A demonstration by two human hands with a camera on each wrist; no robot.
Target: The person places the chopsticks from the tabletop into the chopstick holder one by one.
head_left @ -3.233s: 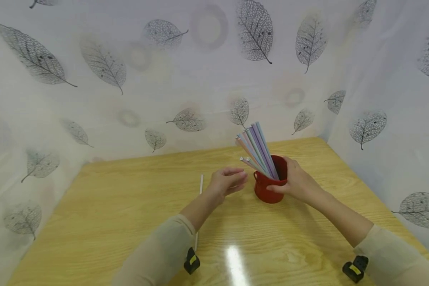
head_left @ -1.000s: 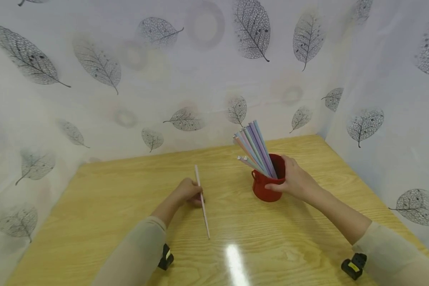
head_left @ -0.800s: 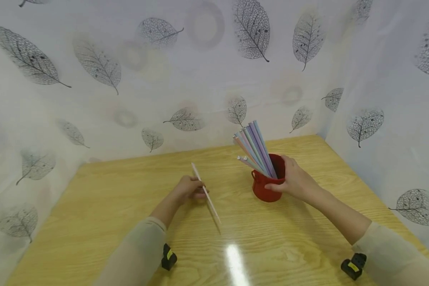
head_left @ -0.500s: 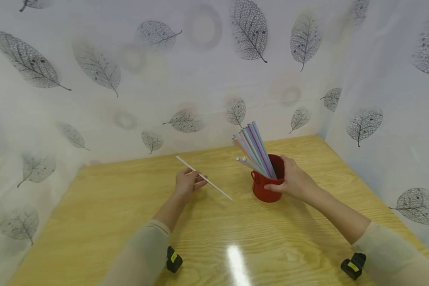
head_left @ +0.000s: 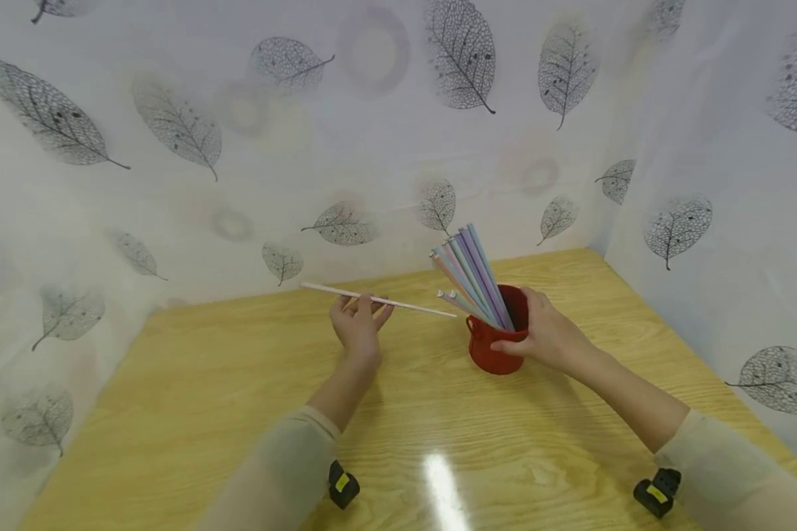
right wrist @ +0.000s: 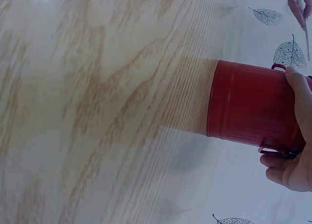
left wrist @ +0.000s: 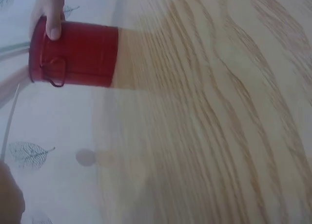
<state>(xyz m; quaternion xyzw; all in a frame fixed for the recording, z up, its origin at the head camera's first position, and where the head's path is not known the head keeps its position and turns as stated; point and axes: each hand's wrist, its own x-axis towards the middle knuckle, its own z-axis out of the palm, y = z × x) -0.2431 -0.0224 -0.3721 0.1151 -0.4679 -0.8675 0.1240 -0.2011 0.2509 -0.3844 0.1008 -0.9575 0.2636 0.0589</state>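
Observation:
My left hand (head_left: 359,332) pinches a thin, pale pinkish-white straw (head_left: 415,307) near its middle, up off the table. The straw lies almost level in the head view, its right end near the bucket's left side. A small red bucket (head_left: 494,358) with wire loops at its sides stands upright on the table. Several pastel straws (head_left: 474,269) lean out of it to the left. My right hand (head_left: 558,341) grips the bucket's right side at the rim, thumb in front. In the right wrist view, the bucket (right wrist: 253,104) hides part of that hand's fingers.
The wooden table (head_left: 226,398) carries a bright light reflection near its front. Behind it and on both sides hangs a white curtain (head_left: 372,147) printed with grey leaves. A black wrist device (head_left: 343,484) shows below the left sleeve, another (head_left: 657,493) below the right.
The left hand has taken the straw from the table, raised it towards the back, and turned it from upright in view to nearly level, pointing at the bucket. The right hand stays put.

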